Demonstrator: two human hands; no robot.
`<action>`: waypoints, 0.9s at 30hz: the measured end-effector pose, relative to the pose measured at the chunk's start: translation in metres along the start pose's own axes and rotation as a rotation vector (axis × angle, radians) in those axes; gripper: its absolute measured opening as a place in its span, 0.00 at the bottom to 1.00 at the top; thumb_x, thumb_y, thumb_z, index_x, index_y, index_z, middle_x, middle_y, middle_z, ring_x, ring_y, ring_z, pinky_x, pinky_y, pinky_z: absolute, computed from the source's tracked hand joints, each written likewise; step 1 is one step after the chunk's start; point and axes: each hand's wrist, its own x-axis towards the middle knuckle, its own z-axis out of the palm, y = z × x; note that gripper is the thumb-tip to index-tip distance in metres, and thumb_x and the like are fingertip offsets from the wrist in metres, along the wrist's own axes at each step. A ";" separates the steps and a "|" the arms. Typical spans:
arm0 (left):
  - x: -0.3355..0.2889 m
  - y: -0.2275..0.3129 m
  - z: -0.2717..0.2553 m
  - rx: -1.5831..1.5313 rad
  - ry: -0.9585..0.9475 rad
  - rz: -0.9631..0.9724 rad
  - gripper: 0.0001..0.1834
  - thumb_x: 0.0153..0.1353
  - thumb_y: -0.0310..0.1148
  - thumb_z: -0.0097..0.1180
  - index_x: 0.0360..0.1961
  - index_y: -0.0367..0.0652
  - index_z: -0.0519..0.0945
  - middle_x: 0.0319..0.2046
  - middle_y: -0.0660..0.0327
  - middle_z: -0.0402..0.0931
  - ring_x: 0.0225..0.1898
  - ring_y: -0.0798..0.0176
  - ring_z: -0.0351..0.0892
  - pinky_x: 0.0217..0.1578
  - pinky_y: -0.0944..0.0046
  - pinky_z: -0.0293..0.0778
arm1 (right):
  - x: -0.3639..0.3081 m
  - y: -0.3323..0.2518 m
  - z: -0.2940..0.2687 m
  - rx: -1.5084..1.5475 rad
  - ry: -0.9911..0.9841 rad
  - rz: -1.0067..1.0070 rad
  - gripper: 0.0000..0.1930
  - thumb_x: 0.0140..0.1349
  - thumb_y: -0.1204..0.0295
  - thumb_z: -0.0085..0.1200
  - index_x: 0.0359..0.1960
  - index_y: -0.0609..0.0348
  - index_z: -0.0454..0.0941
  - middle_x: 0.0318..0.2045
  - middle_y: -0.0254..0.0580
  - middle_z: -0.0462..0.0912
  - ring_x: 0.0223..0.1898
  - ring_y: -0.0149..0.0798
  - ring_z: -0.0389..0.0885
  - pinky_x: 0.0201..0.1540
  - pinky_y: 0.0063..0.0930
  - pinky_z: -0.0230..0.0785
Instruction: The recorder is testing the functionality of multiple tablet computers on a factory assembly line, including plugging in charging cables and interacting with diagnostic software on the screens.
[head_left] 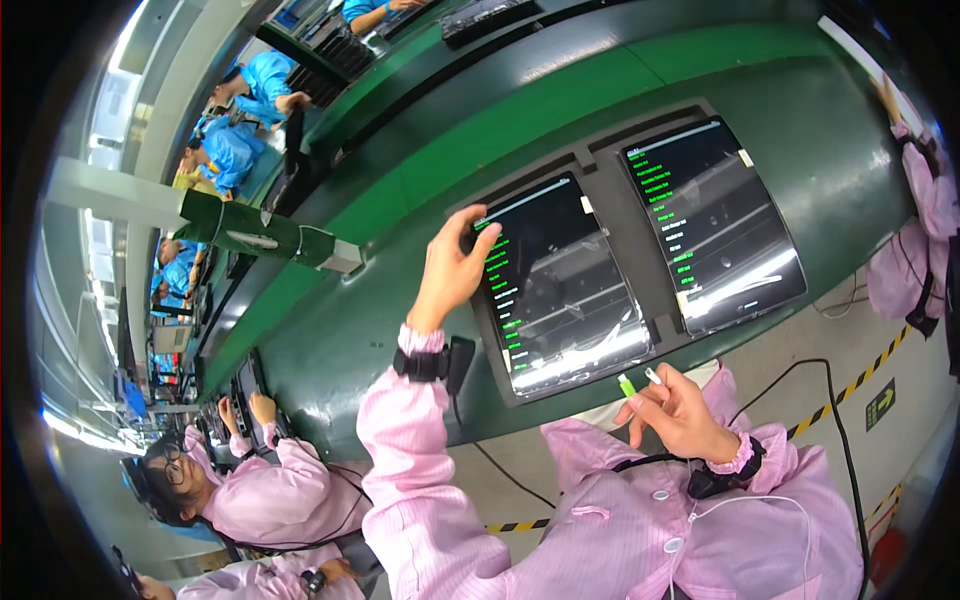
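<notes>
Two tablets lie side by side in a dark grey tray [660, 290] on the green table, each with a lit black screen showing a column of mostly green text. My left hand [450, 268] is at the upper left corner of the left tablet [560, 290], thumb over the screen edge and fingers curved apart. Just off the near edge of the tray, my right hand [680, 415] is closed on two small cable plugs, a green plug [627, 385] and a white plug [653, 376]. The right tablet [715, 220] is touched by neither hand.
A green-wrapped post [260, 235] rises at the left of the table [390, 340]. Co-workers in pink [270, 490] sit at left, and another stands at far right. A black cable [850, 450] hangs by my right side. People in blue [235, 140] work beyond.
</notes>
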 end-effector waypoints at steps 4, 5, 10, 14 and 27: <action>0.019 -0.021 0.004 0.086 -0.187 -0.089 0.25 0.61 0.47 0.49 0.49 0.35 0.71 0.48 0.46 0.72 0.53 0.45 0.69 0.54 0.56 0.64 | 0.001 0.008 0.009 -0.088 0.049 -0.042 0.15 0.62 0.81 0.44 0.23 0.57 0.51 0.25 0.51 0.78 0.19 0.26 0.76 0.19 0.18 0.65; 0.022 -0.022 0.007 0.055 -0.202 -0.142 0.26 0.63 0.48 0.45 0.51 0.36 0.70 0.50 0.46 0.71 0.57 0.45 0.64 0.58 0.55 0.58 | 0.003 0.010 0.009 -0.095 0.058 -0.043 0.16 0.61 0.81 0.45 0.21 0.57 0.51 0.24 0.50 0.78 0.19 0.25 0.75 0.17 0.17 0.63; 0.015 -0.029 0.021 0.205 -0.194 -0.025 0.29 0.64 0.51 0.41 0.55 0.38 0.66 0.56 0.46 0.65 0.62 0.42 0.55 0.64 0.53 0.46 | 0.006 0.016 0.011 -0.097 0.104 -0.016 0.15 0.61 0.79 0.46 0.22 0.58 0.52 0.25 0.48 0.79 0.18 0.23 0.74 0.17 0.17 0.62; 0.015 -0.027 0.019 0.125 -0.187 -0.124 0.33 0.63 0.55 0.39 0.56 0.36 0.66 0.56 0.47 0.65 0.63 0.42 0.52 0.64 0.53 0.45 | 0.005 0.025 0.013 -0.183 0.102 -0.020 0.14 0.61 0.79 0.46 0.23 0.59 0.53 0.25 0.47 0.79 0.18 0.23 0.75 0.16 0.17 0.63; 0.008 -0.025 0.018 0.057 -0.151 -0.152 0.32 0.61 0.53 0.44 0.55 0.37 0.66 0.53 0.49 0.68 0.62 0.47 0.55 0.64 0.54 0.42 | 0.015 0.033 0.023 -0.298 0.109 0.028 0.15 0.62 0.81 0.45 0.22 0.58 0.51 0.21 0.45 0.76 0.24 0.29 0.81 0.16 0.19 0.66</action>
